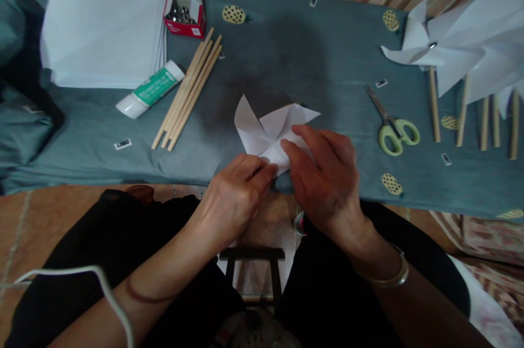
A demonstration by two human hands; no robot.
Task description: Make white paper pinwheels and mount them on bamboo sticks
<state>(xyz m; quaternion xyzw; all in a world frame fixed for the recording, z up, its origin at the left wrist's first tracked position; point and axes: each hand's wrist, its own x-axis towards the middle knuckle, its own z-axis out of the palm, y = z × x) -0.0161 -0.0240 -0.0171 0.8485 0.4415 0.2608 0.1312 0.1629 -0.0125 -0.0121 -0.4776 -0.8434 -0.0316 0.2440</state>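
A white paper pinwheel (254,132) with folded blades is held at the front edge of the cloth-covered table. My left hand (239,192) pinches its near side between thumb and fingers. Over its right side is my right hand (327,173), thumb and index finger bent and apart, the fingertips at the paper. Part of the right blade is hidden behind that hand. No stick shows on this pinwheel.
Left on the table (278,69) are stacked white paper (104,31), a red box (185,23) of small metal pieces, a glue tube (150,89) and several wooden sticks (190,88). Green-handled scissors (392,128) and finished pinwheels on sticks (470,47) lie right.
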